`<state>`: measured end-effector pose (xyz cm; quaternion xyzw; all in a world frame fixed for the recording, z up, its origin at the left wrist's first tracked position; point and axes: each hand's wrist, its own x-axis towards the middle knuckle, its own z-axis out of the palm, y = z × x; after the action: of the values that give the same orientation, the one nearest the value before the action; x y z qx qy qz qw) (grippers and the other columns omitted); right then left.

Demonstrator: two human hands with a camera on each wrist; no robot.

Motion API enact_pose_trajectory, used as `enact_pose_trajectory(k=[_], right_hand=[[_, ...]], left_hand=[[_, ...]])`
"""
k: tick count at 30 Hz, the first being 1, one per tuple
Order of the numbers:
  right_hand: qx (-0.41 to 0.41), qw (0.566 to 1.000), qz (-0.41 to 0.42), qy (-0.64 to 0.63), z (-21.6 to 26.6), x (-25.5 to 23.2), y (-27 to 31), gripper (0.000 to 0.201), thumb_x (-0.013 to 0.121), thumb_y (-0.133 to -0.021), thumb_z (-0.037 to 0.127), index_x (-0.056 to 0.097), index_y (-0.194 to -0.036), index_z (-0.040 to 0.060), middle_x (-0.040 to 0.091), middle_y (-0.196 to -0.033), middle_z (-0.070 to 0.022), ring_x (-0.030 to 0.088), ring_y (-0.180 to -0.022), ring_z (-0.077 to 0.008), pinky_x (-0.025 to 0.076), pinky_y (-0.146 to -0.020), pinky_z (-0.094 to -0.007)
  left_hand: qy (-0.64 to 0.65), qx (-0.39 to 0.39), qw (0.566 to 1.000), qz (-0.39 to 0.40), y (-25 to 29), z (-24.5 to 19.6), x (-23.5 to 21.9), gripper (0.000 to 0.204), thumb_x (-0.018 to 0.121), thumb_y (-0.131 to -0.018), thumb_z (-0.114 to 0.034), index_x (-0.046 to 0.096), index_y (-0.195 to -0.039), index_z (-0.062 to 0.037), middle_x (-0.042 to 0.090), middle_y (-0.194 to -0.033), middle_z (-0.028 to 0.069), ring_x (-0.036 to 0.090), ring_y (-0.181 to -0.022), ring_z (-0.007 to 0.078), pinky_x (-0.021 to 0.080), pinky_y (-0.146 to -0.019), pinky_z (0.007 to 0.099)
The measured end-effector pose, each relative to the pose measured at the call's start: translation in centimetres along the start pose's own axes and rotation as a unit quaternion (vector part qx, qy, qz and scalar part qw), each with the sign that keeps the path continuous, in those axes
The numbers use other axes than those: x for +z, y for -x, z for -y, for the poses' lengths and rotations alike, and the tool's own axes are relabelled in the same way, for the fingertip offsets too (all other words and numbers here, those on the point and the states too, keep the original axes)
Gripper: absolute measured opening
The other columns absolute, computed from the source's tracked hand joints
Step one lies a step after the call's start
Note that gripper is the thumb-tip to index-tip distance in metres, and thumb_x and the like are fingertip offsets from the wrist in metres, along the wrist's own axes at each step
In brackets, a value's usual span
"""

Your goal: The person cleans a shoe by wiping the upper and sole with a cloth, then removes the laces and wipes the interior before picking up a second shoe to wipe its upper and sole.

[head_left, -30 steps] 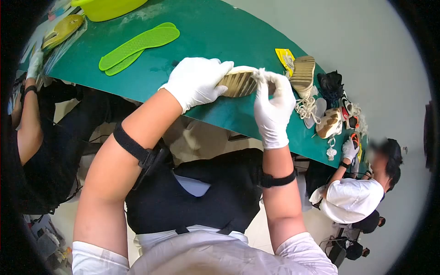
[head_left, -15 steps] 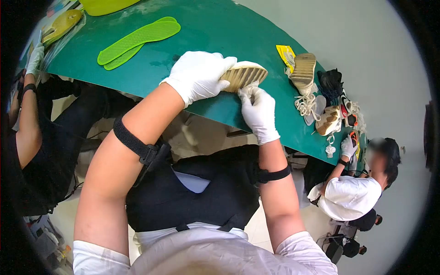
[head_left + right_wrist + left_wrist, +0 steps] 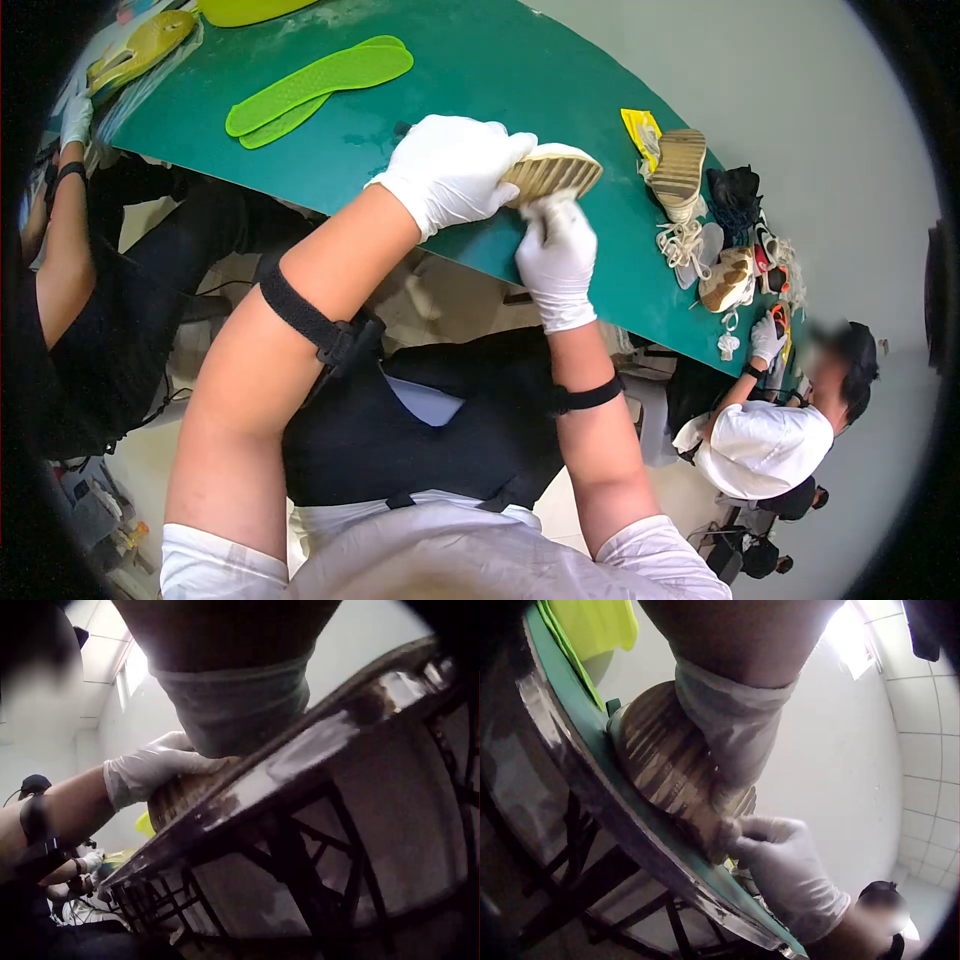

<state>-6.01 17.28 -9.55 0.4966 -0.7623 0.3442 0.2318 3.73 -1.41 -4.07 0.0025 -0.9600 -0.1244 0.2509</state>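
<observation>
My gloved left hand (image 3: 450,170) grips a shoe (image 3: 556,178) over the table's near side, its striped, ribbed beige sole turned up toward me. The shoe's pale rim shows past the thumb, and the rest is hidden behind the hand. At the sole's lower edge, my gloved right hand (image 3: 560,262) has its fingers curled in, pinching what looks like a small crumpled whitish cloth (image 3: 556,203), blurred. In the left wrist view, dark grime marks the grooves of the sole (image 3: 667,757), and the right fingertips (image 3: 742,829) press at its edge.
Two green insoles (image 3: 320,90) lie at the left of the green table (image 3: 480,60), near a yellow-green basin (image 3: 255,8). On the right are another shoe (image 3: 679,170), a yellow packet (image 3: 641,135) and several shoes with laces. People work at both sides.
My right hand has moved from the shoe's right end to its lower edge, nearer the left hand. The sole now shows more fully. My left hand keeps its grip, shifted slightly right in view.
</observation>
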Motion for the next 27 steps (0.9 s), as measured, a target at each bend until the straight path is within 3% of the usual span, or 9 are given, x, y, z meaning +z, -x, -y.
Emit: enact_pose_trajectory(k=[5,11,13,16,21,26,27], right_hand=[[0.099,0.992,0.045,-0.058,0.1,-0.4,0.3,0.012,0.07,-0.082,-0.006,0.067,-0.086,0.0044,0.069,-0.087,-0.0142,0.069,-0.083,-0.0363,0.056,-0.077,-0.0433],[0.046,0.998,-0.002,-0.05,0.0,0.1,0.9,0.01,0.072,-0.086,-0.002,0.067,-0.092,0.0039,0.07,-0.088,-0.0148,0.069,-0.083,-0.0364,0.056,-0.077,-0.0441],[0.053,0.997,-0.004,-0.048,-0.1,-0.1,1.2,0.009,0.072,-0.087,-0.001,0.067,-0.093,0.0039,0.069,-0.088,-0.015,0.069,-0.084,-0.0365,0.056,-0.077,-0.0442],[0.041,0.997,-0.019,-0.057,0.0,-0.3,1.0,0.006,0.072,-0.09,0.002,0.067,-0.093,0.0039,0.068,-0.087,-0.0159,0.068,-0.082,-0.0372,0.056,-0.076,-0.0438],[0.106,0.993,-0.004,-0.046,-0.1,-0.4,1.1,0.008,0.071,-0.096,0.008,0.066,-0.094,0.0023,0.066,-0.086,-0.0178,0.067,-0.079,-0.0389,0.055,-0.073,-0.0438],[0.099,0.994,-0.017,-0.054,-0.1,-0.5,1.1,0.01,0.07,-0.097,0.011,0.067,-0.095,0.0024,0.067,-0.088,-0.0181,0.068,-0.08,-0.0387,0.055,-0.074,-0.044],[0.095,0.993,-0.024,-0.058,-0.1,-0.5,1.1,0.009,0.07,-0.097,0.012,0.067,-0.095,0.0027,0.067,-0.089,-0.018,0.068,-0.081,-0.0383,0.055,-0.075,-0.0439]], left_hand=[[0.001,0.008,1.0,-0.006,0.0,0.1,0.4,0.052,0.076,-0.086,-0.034,0.066,-0.132,-0.0132,0.072,-0.099,0.0114,0.072,-0.088,0.0323,0.059,-0.078,0.043],[0.004,-0.012,1.0,0.011,-0.3,0.1,0.0,0.045,0.074,-0.088,-0.035,0.065,-0.125,-0.0114,0.072,-0.098,0.012,0.072,-0.09,0.0336,0.058,-0.078,0.0435],[0.01,-0.051,0.996,0.075,-0.7,-0.2,-0.4,0.039,0.074,-0.089,-0.036,0.061,-0.115,-0.0097,0.072,-0.095,0.0135,0.072,-0.089,0.0352,0.057,-0.076,0.0456],[0.035,-0.064,0.996,0.053,-0.5,-0.2,-0.7,0.038,0.074,-0.089,-0.036,0.056,-0.11,-0.0096,0.072,-0.092,0.0152,0.072,-0.087,0.0368,0.056,-0.073,0.0477],[0.027,-0.042,0.997,0.056,-0.9,-0.7,-0.9,0.038,0.073,-0.09,-0.036,0.056,-0.111,-0.0098,0.072,-0.09,0.0156,0.071,-0.086,0.0388,0.056,-0.072,0.0485],[0.017,-0.047,0.996,0.07,-0.7,-0.6,-1.2,0.043,0.074,-0.089,-0.039,0.058,-0.116,-0.0104,0.072,-0.094,0.0165,0.071,-0.089,0.0395,0.057,-0.077,0.0488],[0.031,-0.048,0.997,0.044,-0.5,-0.3,-1.2,0.048,0.075,-0.087,-0.044,0.06,-0.118,-0.0101,0.072,-0.097,0.0166,0.071,-0.092,0.0386,0.057,-0.079,0.0482]])
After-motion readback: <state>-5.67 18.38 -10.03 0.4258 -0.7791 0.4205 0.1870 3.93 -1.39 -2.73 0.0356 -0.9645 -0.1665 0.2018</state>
